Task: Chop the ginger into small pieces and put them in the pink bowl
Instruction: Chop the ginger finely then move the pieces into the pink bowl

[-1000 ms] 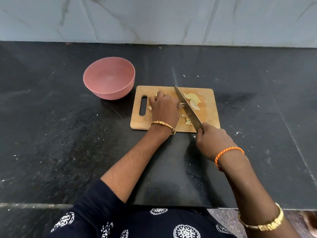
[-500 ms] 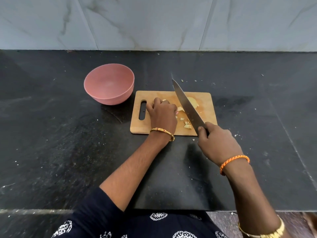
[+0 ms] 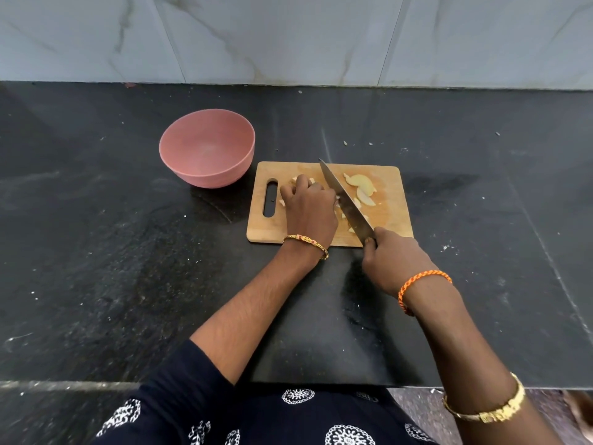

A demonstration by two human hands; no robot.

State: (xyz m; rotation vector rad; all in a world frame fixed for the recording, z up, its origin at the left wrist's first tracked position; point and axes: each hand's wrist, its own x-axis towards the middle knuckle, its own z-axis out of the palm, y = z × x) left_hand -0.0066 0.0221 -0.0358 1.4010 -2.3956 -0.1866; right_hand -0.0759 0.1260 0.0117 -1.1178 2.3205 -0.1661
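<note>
One wooden cutting board (image 3: 390,220) lies on the black tabletop (image 3: 112,268), its handle slot at the left end. One pink bowl (image 3: 207,148) stands just beside the board's far-left corner, upright; nothing shows inside it. One chef's knife (image 3: 345,202) runs diagonally across the board, tip toward the far edge. The right hand (image 3: 393,260) grips the knife handle with fingers curled round it, at the board's near edge. The left hand (image 3: 309,210) rests on the board left of the blade, fingers curled down over ginger pieces; whether it pinches one I cannot tell. About three larger ginger slices (image 3: 361,186) lie right of the blade, apart from it. Several small ginger bits (image 3: 351,230) sit along the blade and by the left hand; exact count unclear. Two bracelets on the right arm, one on the left wrist. A few pale crumbs are scattered on the tabletop beyond the board.
</note>
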